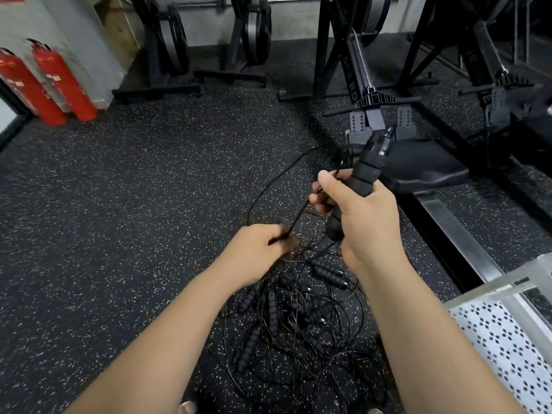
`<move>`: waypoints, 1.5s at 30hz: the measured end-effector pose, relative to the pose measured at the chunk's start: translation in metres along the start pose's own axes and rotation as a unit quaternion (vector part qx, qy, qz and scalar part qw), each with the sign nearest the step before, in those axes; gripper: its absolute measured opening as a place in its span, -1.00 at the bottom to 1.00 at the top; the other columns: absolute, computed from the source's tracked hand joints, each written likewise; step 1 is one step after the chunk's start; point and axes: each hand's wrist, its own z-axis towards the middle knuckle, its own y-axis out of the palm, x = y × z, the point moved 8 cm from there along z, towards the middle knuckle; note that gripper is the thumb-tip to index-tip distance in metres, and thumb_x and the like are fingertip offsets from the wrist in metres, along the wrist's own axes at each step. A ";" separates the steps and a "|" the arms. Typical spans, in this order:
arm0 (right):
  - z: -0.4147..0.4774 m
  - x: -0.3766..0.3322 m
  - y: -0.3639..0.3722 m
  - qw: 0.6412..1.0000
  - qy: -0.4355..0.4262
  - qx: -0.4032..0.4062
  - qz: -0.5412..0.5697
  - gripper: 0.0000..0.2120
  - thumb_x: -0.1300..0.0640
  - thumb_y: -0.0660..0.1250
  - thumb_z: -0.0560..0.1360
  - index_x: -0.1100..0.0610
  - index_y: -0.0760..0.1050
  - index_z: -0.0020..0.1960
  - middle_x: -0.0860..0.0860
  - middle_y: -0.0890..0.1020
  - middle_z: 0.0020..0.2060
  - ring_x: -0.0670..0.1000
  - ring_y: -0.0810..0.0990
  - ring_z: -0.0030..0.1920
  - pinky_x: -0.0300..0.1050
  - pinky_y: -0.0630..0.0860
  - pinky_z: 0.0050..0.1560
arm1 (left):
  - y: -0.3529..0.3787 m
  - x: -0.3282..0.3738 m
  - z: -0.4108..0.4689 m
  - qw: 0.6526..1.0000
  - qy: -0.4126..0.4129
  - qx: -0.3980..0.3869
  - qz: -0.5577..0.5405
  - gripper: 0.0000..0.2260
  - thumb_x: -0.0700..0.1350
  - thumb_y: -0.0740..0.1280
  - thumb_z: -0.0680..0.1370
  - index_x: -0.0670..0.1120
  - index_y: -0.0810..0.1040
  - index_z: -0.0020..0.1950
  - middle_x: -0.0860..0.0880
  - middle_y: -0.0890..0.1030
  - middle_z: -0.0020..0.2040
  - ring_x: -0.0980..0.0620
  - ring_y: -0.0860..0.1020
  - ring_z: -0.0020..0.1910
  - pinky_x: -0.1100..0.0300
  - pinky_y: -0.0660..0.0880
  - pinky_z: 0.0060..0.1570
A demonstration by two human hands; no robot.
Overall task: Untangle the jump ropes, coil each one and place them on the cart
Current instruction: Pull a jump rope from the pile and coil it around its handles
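Observation:
A tangled pile of black jump ropes [298, 318] with ribbed foam handles lies on the speckled floor below my hands. My right hand [361, 210] grips one black ribbed handle [369, 167] upright, its swivel end pointing up and away. A thin black cord [268, 186] loops out from that handle to the left and comes back down. My left hand [257, 252] pinches this cord lower down, just above the pile. The cart [507, 333], with a perforated metal top, shows at the lower right corner.
Rowing machines [373, 100] stand ahead and to the right, with a black seat [424, 168] and rail [457, 234] close to my right hand. Two red fire extinguishers [44, 82] lean against the left wall. Dark rubber floor [134, 189] spreads to the left.

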 end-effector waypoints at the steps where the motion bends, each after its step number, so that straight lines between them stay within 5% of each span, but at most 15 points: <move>1: 0.000 0.000 -0.002 1.000 0.002 0.007 0.006 -0.85 0.26 0.50 0.61 0.28 0.58 0.11 0.14 0.73 -0.18 0.06 0.69 -0.22 -0.09 0.58 -0.20 | -0.001 -0.004 0.000 1.000 -0.007 -0.005 0.008 -0.81 0.30 0.35 0.65 0.33 0.63 -0.13 0.19 0.68 -0.28 0.04 0.59 -0.35 0.11 0.53 -0.23; 5: 0.005 -0.005 -0.013 0.998 0.000 0.045 0.036 -0.84 0.25 0.51 0.61 0.25 0.57 0.12 0.14 0.72 -0.17 0.04 0.70 -0.22 -0.14 0.59 -0.21 | -0.008 -0.016 0.001 0.999 -0.041 -0.030 0.005 -0.65 0.30 0.30 0.67 0.15 0.60 -0.21 0.14 0.40 -0.51 0.06 0.32 -0.51 0.15 0.28 -0.36; 9: 0.007 -0.008 -0.021 0.997 -0.009 0.061 0.054 -0.86 0.26 0.51 0.61 0.14 0.56 -0.05 0.15 0.71 -0.16 0.08 0.68 -0.19 -0.12 0.60 -0.18 | -0.021 -0.025 0.000 0.997 -0.063 -0.044 0.024 -0.68 0.31 0.26 0.68 0.20 0.74 -0.01 0.30 0.70 -0.22 -0.06 0.71 -0.21 0.06 0.65 -0.01; 12: 0.009 0.001 -0.018 0.996 0.014 0.045 0.070 -0.91 0.24 0.52 0.60 0.15 0.60 0.01 0.19 0.70 -0.11 0.08 0.72 -0.14 -0.11 0.63 -0.11 | -0.028 -0.020 -0.006 0.998 -0.060 -0.020 0.012 -0.70 0.23 0.26 0.72 0.18 0.74 0.00 0.17 0.48 -0.51 0.02 0.37 -0.53 0.19 0.43 -0.33; 16: 0.002 0.033 0.004 0.991 0.120 -0.058 0.003 -0.82 0.19 0.56 0.56 0.19 0.64 0.12 0.14 0.74 -0.09 0.07 0.69 -0.14 -0.09 0.59 -0.14 | -0.040 0.003 -0.013 0.999 -0.010 0.041 0.000 -0.69 0.22 0.28 0.71 0.13 0.72 -0.05 0.10 0.30 -0.49 0.15 0.22 -0.54 0.24 0.19 -0.47; 19: -0.010 0.049 0.016 0.981 0.131 -0.108 -0.095 -0.83 0.18 0.59 0.54 0.20 0.68 0.07 0.15 0.75 -0.16 0.05 0.66 -0.22 -0.06 0.53 -0.25 | -0.040 0.016 -0.016 0.998 0.014 0.065 -0.006 -0.64 0.15 0.31 0.71 -0.08 0.65 -0.11 0.13 0.38 -0.42 0.15 0.28 -0.45 0.20 0.20 -0.39; 23: -0.010 0.040 0.017 0.984 0.083 -0.087 -0.134 -0.85 0.19 0.58 0.55 0.25 0.66 0.00 0.16 0.73 -0.23 0.05 0.65 -0.26 -0.07 0.52 -0.30 | -0.040 0.024 -0.018 0.997 0.019 0.070 -0.019 -0.68 0.11 0.33 0.71 -0.08 0.66 -0.08 0.14 0.41 -0.42 0.16 0.28 -0.45 0.21 0.21 -0.40; 29: 0.000 0.019 0.000 0.997 0.067 -0.012 -0.042 -0.86 0.19 0.54 0.58 0.13 0.59 -0.06 0.05 0.67 -0.27 0.01 0.62 -0.30 -0.09 0.50 -0.29 | -0.038 0.016 -0.020 0.998 -0.013 0.057 -0.023 -0.68 0.23 0.26 0.71 0.13 0.67 -0.10 0.06 0.37 -0.46 0.07 0.28 -0.47 0.16 0.25 -0.42; 34: 0.011 0.005 -0.008 0.999 0.040 0.021 0.029 -0.85 0.20 0.51 0.60 0.14 0.53 0.00 0.08 0.66 -0.25 0.03 0.63 -0.26 -0.15 0.52 -0.29 | -0.022 0.010 -0.017 0.999 -0.014 0.033 0.005 -0.71 0.24 0.23 0.72 0.15 0.65 -0.04 -0.01 0.70 -0.22 -0.03 0.59 -0.33 0.05 0.55 -0.21; 37: 0.016 0.005 -0.014 0.997 0.052 0.026 0.060 -0.87 0.22 0.49 0.61 0.15 0.54 0.03 0.11 0.67 -0.21 0.05 0.65 -0.23 -0.15 0.57 -0.24 | -0.011 0.011 -0.019 0.999 -0.041 0.005 0.023 -0.70 0.19 0.28 0.72 0.08 0.65 -0.07 0.10 0.54 -0.41 0.13 0.34 -0.50 0.10 0.38 -0.37; 41: 0.017 0.027 -0.014 0.994 0.106 -0.016 0.012 -0.87 0.30 0.49 0.58 0.22 0.62 0.11 0.16 0.73 -0.11 0.07 0.70 -0.11 -0.09 0.59 -0.10 | -0.019 0.029 -0.019 0.998 -0.034 0.021 -0.043 -0.73 0.14 0.28 0.72 0.05 0.67 -0.04 0.23 0.75 -0.12 -0.03 0.69 -0.20 -0.14 0.67 -0.07; 45: 0.006 0.060 -0.004 0.974 0.159 -0.092 -0.130 -0.70 0.35 0.44 0.51 0.10 0.70 0.18 0.08 0.80 0.04 0.10 0.72 0.10 0.16 0.59 0.27 | -0.048 0.048 -0.021 0.989 -0.017 0.099 -0.109 -0.75 0.07 0.29 0.73 0.02 0.67 -0.04 0.19 0.76 -0.12 0.21 0.71 -0.17 0.08 0.68 -0.03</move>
